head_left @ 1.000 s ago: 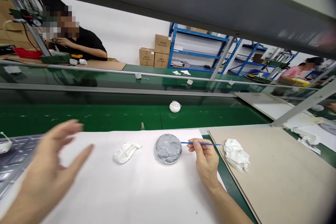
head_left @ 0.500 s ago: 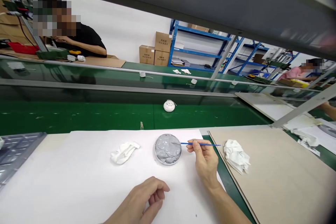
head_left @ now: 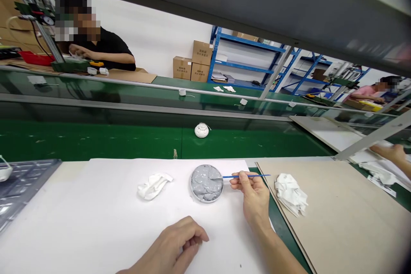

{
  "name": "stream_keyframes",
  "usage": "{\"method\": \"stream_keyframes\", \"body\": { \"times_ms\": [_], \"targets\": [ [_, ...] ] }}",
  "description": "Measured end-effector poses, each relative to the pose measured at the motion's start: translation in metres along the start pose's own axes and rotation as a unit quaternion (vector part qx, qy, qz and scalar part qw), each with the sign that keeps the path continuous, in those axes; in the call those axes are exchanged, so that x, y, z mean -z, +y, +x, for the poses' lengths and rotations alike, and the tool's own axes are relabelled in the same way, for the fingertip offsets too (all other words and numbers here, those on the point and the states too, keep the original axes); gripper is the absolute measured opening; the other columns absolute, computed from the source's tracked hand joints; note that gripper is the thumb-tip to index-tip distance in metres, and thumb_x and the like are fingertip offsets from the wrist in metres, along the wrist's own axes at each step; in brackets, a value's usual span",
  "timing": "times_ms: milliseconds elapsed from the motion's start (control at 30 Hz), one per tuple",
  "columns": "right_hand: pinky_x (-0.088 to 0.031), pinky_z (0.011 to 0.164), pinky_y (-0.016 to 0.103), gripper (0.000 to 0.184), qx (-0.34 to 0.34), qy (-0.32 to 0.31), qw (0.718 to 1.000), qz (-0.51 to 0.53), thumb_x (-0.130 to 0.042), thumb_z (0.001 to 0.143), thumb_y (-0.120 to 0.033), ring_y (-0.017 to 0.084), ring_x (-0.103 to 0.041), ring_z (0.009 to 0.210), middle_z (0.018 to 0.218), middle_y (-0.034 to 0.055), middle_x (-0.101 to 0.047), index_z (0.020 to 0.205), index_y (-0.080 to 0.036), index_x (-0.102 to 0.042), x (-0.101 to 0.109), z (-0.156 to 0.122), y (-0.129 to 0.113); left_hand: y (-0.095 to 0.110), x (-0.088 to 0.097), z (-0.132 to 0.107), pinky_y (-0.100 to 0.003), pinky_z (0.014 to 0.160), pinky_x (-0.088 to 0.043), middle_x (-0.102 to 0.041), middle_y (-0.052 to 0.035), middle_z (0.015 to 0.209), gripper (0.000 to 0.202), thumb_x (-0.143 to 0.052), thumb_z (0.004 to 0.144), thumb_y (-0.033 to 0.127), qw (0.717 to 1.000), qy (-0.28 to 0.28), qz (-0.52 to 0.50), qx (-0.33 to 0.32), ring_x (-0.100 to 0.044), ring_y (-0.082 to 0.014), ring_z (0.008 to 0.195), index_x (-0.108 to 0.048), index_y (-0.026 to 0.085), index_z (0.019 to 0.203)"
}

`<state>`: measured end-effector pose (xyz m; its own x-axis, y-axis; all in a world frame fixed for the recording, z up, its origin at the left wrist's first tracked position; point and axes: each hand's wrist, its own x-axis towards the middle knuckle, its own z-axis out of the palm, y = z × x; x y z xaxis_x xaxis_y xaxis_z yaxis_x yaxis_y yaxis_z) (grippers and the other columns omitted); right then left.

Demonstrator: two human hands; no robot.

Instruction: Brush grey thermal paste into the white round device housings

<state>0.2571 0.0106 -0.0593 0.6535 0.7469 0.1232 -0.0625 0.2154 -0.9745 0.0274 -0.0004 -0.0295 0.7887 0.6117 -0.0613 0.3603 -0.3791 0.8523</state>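
A round shallow dish of grey paste [head_left: 206, 183] sits on the white paper [head_left: 96, 205] in front of me. My right hand [head_left: 253, 195] pinches a thin blue-handled brush [head_left: 229, 176], held almost level, its tip in the paste. Bristles are hidden by the grey. Below the dish, my left hand [head_left: 180, 242] rests on the paper with loosely curled fingers, thumb apart from them, and nothing in it. Crumpled white tissue [head_left: 154, 186] lies left of the dish. Another wad of tissue [head_left: 290, 193] lies to the right of my right hand.
Beyond the paper runs a green conveyor belt [head_left: 96, 141] carrying a white domed part [head_left: 201, 130]. A brown board [head_left: 346, 214] is at right, a grey plastic tray [head_left: 28, 184] at left. An overhead shelf crosses above. Co-workers sit far left and right; another person's hand [head_left: 393, 154] shows at right.
The brush tip has shifted slightly left, further into the paste. The white domed part has travelled left along the belt. Another person's hand reaches further in at right. My left hand stays put.
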Motion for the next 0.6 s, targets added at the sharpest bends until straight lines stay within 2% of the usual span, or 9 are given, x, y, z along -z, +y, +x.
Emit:
{"method": "stream_keyframes", "body": {
  "times_ms": [267,400,433,500,533,600],
  "targets": [
    [-0.053,0.054,0.022,0.042,-0.109,0.041,0.988,0.101,-0.081,0.059,-0.041,0.014,-0.063,0.06,0.074,0.0061,-0.067,0.078,-0.011,-0.059,-0.004,0.005,-0.006,0.007,0.001,-0.001,-0.024,0.071,-0.045,-0.059,-0.0061,0.091,0.02,-0.042,0.086,0.02,0.999,-0.006,-0.031,0.031,-0.055,-0.0148,0.077,-0.061,0.018,0.09],
    [-0.053,0.053,0.02,0.044,-0.132,0.048,0.981,0.133,-0.084,0.055,-0.04,0.013,-0.062,0.059,0.07,0.0048,-0.066,0.076,-0.01,-0.059,-0.006,0.004,-0.009,0.01,0.016,0.0,-0.023,0.067,-0.047,-0.061,-0.004,0.083,0.019,-0.044,0.087,0.026,0.988,-0.024,-0.13,0.082,-0.058,-0.0145,0.074,-0.059,0.018,0.095],
    [-0.053,0.053,0.02,0.044,-0.136,0.052,0.979,0.141,-0.084,0.054,-0.039,0.013,-0.062,0.059,0.07,0.0047,-0.066,0.076,-0.01,-0.06,-0.006,0.004,-0.008,0.011,0.025,0.003,-0.023,0.066,-0.048,-0.062,-0.0035,0.083,0.02,-0.044,0.088,0.027,0.987,-0.009,-0.138,0.076,-0.059,-0.0145,0.074,-0.058,0.018,0.098],
    [-0.053,0.053,0.02,0.045,-0.14,0.058,0.976,0.154,-0.085,0.053,-0.039,0.013,-0.062,0.059,0.071,0.0048,-0.066,0.077,-0.01,-0.06,-0.005,0.005,-0.006,0.01,0.045,0.017,-0.024,0.072,-0.049,-0.062,-0.0035,0.088,0.021,-0.042,0.09,0.028,0.994,0.065,-0.084,0.033,-0.06,-0.015,0.079,-0.056,0.02,0.103],
    [-0.053,0.053,0.02,0.044,-0.139,0.057,0.976,0.158,-0.085,0.053,-0.038,0.013,-0.062,0.06,0.072,0.005,-0.067,0.077,-0.01,-0.06,-0.005,0.006,-0.005,0.008,0.057,0.027,-0.025,0.075,-0.049,-0.062,-0.0038,0.093,0.021,-0.041,0.09,0.026,0.994,0.112,-0.013,0.005,-0.06,-0.0153,0.083,-0.055,0.021,0.105],
    [-0.053,0.053,0.02,0.043,-0.133,0.051,0.976,0.163,-0.084,0.055,-0.038,0.013,-0.062,0.06,0.073,0.0054,-0.067,0.078,-0.011,-0.06,-0.003,0.008,-0.001,0.0,0.081,0.056,-0.028,0.084,-0.049,-0.059,-0.0052,0.107,0.024,-0.043,0.089,0.022,0.972,0.183,0.147,-0.03,-0.059,-0.0162,0.093,-0.053,0.023,0.111]
  ]
}}
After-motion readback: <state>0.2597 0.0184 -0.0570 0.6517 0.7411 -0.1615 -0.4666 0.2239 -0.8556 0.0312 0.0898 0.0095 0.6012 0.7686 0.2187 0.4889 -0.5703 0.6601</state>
